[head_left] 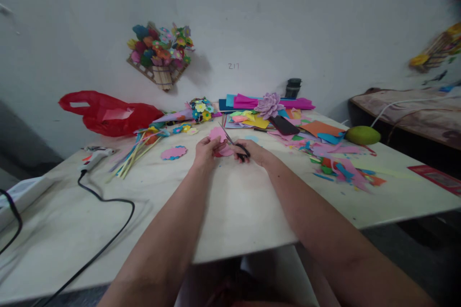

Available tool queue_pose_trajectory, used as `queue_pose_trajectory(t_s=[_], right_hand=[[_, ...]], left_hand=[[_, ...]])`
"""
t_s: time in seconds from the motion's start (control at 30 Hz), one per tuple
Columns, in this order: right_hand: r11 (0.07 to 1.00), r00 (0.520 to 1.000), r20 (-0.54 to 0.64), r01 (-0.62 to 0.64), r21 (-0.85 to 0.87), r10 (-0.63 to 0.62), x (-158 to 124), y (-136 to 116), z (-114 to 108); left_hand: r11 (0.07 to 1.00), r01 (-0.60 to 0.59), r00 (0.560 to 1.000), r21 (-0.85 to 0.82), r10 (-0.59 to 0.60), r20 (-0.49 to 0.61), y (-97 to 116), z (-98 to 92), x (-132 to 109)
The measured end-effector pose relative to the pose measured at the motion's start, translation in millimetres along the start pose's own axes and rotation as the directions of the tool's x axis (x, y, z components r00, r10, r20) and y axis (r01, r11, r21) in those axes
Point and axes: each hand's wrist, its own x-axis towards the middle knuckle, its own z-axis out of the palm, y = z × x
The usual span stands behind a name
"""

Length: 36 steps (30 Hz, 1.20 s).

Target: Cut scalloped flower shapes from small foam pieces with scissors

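My left hand pinches a piece of pink paper over the middle of the table. Black-handled scissors are gripped in my right hand, their blades pointing up and left beside the paper. Some darker pink paper shows just below, between the two hands; whether it is held or lies on the table I cannot tell. To the left lies a pink scalloped paper disc with blue edging under it.
A glue gun with a black cord lies at left, near a red plastic bag and paper strips. Paper scraps, a dark phone and a green mango-like fruit are at right. Coloured sheets lie along the wall.
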Motion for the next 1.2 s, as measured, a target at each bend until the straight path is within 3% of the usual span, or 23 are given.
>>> queue_pose_trajectory(t_s=[1.2], right_hand=[[0.999, 1.0, 0.0, 0.008, -0.035, -0.008, 2.6, 3.6, 1.3]], left_hand=[[1.0, -0.003, 1.0, 0.01, 0.003, -0.018, -0.1, 3.1, -1.3]])
